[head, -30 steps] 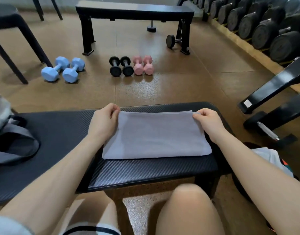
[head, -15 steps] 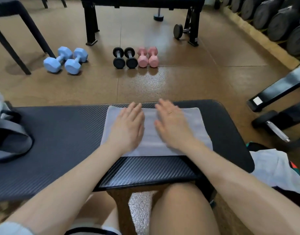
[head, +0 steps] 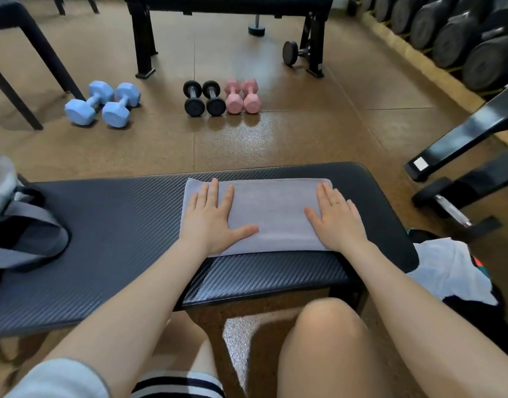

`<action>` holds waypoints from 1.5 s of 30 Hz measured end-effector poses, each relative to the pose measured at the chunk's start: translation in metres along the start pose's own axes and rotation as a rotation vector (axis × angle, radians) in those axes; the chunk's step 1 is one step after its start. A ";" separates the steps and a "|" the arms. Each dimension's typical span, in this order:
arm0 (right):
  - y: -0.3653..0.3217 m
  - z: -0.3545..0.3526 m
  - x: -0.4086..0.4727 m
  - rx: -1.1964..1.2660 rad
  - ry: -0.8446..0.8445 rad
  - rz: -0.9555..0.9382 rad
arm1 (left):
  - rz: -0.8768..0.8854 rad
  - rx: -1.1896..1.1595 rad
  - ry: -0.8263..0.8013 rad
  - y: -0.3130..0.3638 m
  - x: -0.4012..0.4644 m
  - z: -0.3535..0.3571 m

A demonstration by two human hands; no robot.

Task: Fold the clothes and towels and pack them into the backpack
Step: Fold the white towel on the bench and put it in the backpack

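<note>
Pressing flat on grey towel (head: 271, 214): both hands palm-down, fingers straight & spread, gripping nothing. L hand (head: 211, 218) on towel's left end, thumb out toward centre; R hand (head: 337, 218) on right end, ring on one finger. Towel folded to a rectangle, lying on black padded bench (head: 109, 234), far edge near bench's far edge. Grey backpack (head: 14, 225) w/ straps at bench's left end. White clothes (head: 448, 268) heaped off bench's right end. Blue dumbbells (head: 102, 104), black dumbbells (head: 204, 97), pink dumbbells (head: 242, 96) on floor beyond

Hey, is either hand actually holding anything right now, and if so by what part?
Nothing is held. The left hand and right hand lie flat, fingers straight, pressing on the two ends of the folded grey towel.
</note>
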State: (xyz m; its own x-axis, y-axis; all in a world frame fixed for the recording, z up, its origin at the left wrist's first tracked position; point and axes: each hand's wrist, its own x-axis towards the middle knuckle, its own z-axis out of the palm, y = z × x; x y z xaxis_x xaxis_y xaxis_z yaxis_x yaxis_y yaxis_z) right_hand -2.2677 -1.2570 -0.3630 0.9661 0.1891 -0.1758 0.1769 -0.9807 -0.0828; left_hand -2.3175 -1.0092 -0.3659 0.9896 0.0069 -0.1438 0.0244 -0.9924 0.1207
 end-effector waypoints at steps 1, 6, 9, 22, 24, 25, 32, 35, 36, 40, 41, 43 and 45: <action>0.002 -0.001 -0.002 0.020 -0.007 0.028 | 0.001 0.004 -0.001 0.001 -0.001 -0.001; 0.001 -0.009 -0.013 0.066 0.032 0.143 | -0.037 -0.002 -0.047 0.011 -0.007 -0.010; -0.003 -0.019 -0.020 0.156 0.125 0.204 | 0.066 -0.051 0.000 0.031 -0.001 -0.016; -0.007 -0.031 0.006 0.731 -0.036 0.356 | 0.195 -0.056 0.001 0.073 0.007 0.010; -0.002 -0.041 0.009 0.943 -0.155 0.327 | 0.183 -0.109 -0.024 0.073 0.007 0.007; 0.001 -0.047 0.009 1.017 -0.206 0.279 | 0.167 -0.167 -0.029 0.074 0.006 0.004; -0.015 -0.080 0.012 1.298 -0.581 -0.282 | -0.323 -1.499 0.016 0.100 0.000 -0.041; -0.032 -0.063 0.024 0.995 -0.572 -0.437 | -0.469 -1.515 0.053 0.092 0.000 -0.045; -0.036 -0.056 0.028 0.873 -0.537 -0.496 | -0.503 -1.437 0.049 0.088 0.001 -0.042; -0.042 -0.040 0.041 0.935 -0.577 -0.543 | -0.475 -1.192 0.027 0.085 0.008 -0.026; -0.044 -0.040 0.045 1.004 -0.594 -0.526 | -0.465 -1.180 0.054 0.086 0.009 -0.023; -0.045 -0.037 0.054 1.116 -0.623 -0.484 | -0.474 -1.193 0.089 0.089 0.010 -0.021; -0.044 -0.037 0.055 1.173 -0.587 -0.504 | -0.491 -1.193 0.106 0.094 0.011 -0.019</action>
State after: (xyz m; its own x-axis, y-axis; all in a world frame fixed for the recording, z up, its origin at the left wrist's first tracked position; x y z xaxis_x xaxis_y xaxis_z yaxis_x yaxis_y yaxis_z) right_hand -2.2159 -1.2051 -0.3326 0.5769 0.7818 -0.2368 -0.0634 -0.2462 -0.9672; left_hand -2.3013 -1.1001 -0.3375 0.8461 0.4011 -0.3512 0.4428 -0.1619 0.8819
